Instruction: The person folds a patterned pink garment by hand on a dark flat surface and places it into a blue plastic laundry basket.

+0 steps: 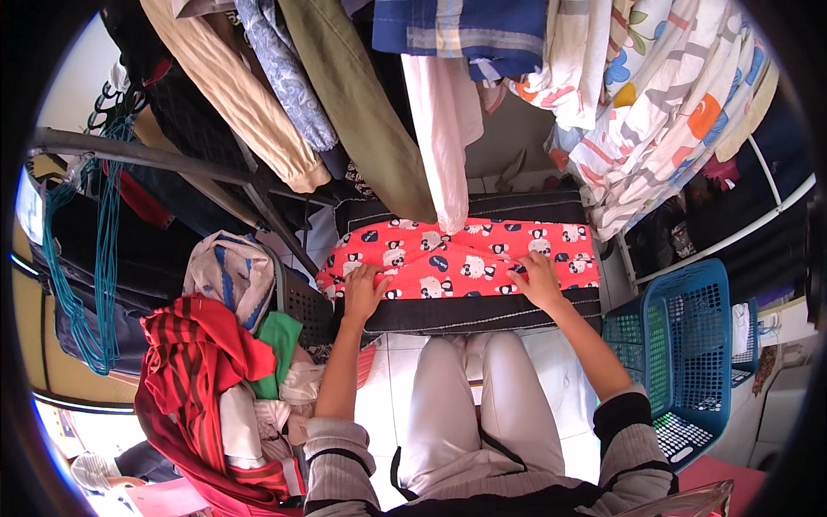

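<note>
A red cloth with a cartoon cat print (475, 266) lies spread across a black padded board (478, 315) in front of me, with a few creases across its middle. My left hand (367, 289) rests palm down on the cloth's left part, fingers pointing away and thumb apart. On its right part lies my right hand (540, 282), fingers spread over the fabric. Neither hand shows a clear grip. Hanging sleeves, one olive (371, 123) and one pale pink (446, 142), reach down to the cloth's far edge.
Clothes pile over a dark basket (303, 294) at my left, including a red striped garment (194, 362). Teal hangers (110, 258) hang from a metal rail (148, 152). A blue plastic basket (691, 349) stands at right. Patterned fabric (652, 123) hangs at upper right.
</note>
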`<state>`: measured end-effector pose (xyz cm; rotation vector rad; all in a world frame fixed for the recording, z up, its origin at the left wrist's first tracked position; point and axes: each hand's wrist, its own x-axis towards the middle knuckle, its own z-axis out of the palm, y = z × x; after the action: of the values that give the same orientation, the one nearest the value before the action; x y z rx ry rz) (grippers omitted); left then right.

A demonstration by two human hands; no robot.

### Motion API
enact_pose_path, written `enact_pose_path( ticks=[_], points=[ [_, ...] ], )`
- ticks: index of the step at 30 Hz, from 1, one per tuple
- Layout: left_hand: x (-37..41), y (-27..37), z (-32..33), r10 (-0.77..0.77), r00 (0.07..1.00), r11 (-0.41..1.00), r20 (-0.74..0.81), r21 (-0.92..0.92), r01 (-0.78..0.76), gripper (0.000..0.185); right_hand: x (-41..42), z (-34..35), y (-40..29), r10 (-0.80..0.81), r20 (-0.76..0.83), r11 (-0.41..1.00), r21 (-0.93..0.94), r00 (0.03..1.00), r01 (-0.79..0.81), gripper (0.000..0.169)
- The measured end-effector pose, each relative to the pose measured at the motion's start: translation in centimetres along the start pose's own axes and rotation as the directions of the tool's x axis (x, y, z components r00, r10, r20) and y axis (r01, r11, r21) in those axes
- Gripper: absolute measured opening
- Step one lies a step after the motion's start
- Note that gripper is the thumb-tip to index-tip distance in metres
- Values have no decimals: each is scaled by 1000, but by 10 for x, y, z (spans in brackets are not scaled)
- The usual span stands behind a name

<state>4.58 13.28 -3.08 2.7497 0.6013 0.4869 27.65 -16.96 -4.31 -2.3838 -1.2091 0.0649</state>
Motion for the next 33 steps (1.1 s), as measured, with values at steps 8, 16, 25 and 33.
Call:
enact_pose_path(
  ticks=[8,16,25,33],
  points=[
    [27,-9,-4,-33,986,998,-162,-53,25,34,43,-3,0,2,-157,993,113,988,16,26],
    [20,-33,-12,-258,950,963,178,119,240,52,26,-3,24,12,104,979,201,994,-33,40],
    [5,-49,-11,-221,962,974,159,79,210,45,5,-25,26,-3,244,978,203,970,-48,39],
    [-12,-46,-18,-182,982,960,-56,205,190,34,-11,-17,18,-84,130,987,-127,988,100,28]
  ],
)
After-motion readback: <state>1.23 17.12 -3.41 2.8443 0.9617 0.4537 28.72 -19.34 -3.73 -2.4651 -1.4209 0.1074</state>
